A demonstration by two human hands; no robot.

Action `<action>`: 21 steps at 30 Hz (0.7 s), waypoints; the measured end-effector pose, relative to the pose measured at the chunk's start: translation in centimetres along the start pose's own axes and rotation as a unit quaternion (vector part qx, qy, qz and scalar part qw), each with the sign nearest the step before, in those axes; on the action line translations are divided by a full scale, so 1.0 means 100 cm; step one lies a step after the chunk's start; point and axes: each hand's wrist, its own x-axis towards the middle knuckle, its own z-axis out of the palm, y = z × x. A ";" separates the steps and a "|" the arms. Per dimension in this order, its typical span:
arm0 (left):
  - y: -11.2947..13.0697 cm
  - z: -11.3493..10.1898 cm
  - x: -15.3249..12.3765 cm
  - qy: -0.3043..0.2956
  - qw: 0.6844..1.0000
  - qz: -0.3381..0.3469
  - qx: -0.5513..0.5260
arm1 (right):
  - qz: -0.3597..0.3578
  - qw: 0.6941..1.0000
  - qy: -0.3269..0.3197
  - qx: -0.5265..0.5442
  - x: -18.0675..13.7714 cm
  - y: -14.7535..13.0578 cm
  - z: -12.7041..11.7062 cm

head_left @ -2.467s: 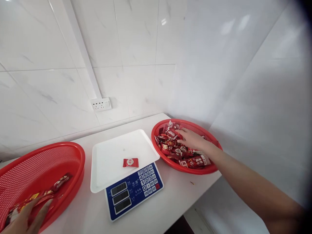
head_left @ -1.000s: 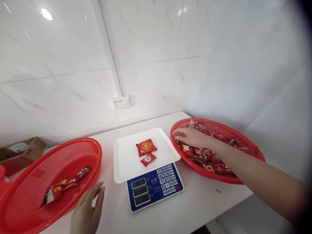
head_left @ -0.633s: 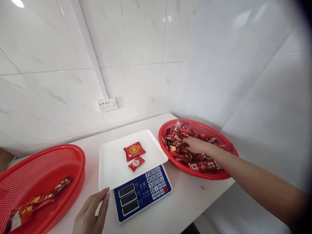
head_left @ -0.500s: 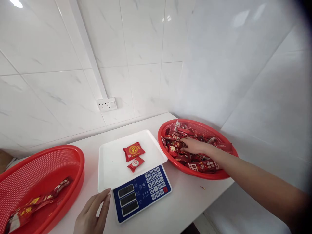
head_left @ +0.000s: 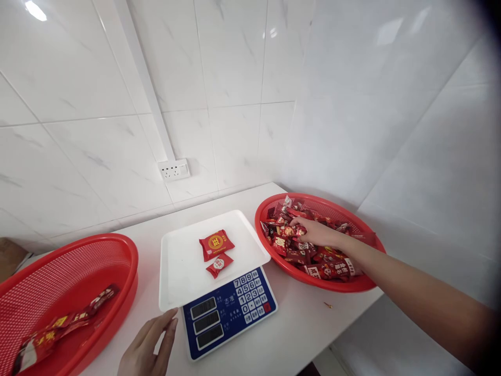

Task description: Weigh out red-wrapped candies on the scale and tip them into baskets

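My right hand (head_left: 319, 233) reaches into the right red basket (head_left: 317, 286), among many red snack packets. Its thumb and fingers close on a small red packet (head_left: 289, 231) with a round, pale gold mark. My left hand (head_left: 146, 344) is beside the front left corner of the scale's white tray (head_left: 178, 277), thumb and forefinger apart, with nothing between them. On that tray lie a larger red packet (head_left: 216, 244) with a yellow round emblem and a smaller red packet (head_left: 219, 265). The scale's blue panel (head_left: 230, 313) faces me, its displays too dim to read.
At left stands another red basket (head_left: 131, 282) with a few red packets (head_left: 62, 326) in it. A tiny gold-coloured scrap (head_left: 327, 305) lies on the white table (head_left: 297, 324). A socket (head_left: 174, 169) is on the tiled wall behind; a brown object (head_left: 11, 258) sits far left.
My right hand has shifted slightly within the basket, and a small red packet now shows at its fingertips. My left hand stays by the scale. The view has moved a little.
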 end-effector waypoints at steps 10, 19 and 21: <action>0.000 0.000 0.000 -0.023 1.000 0.004 -0.012 | -0.054 0.990 -0.097 0.084 -0.017 -0.005 -0.019; 0.009 0.000 0.003 -0.002 1.000 0.027 -0.007 | -0.045 0.997 0.053 -0.016 0.021 -0.008 0.009; 0.009 0.000 0.002 -0.014 0.999 0.028 0.005 | -0.052 0.996 0.061 -0.041 0.026 -0.012 0.016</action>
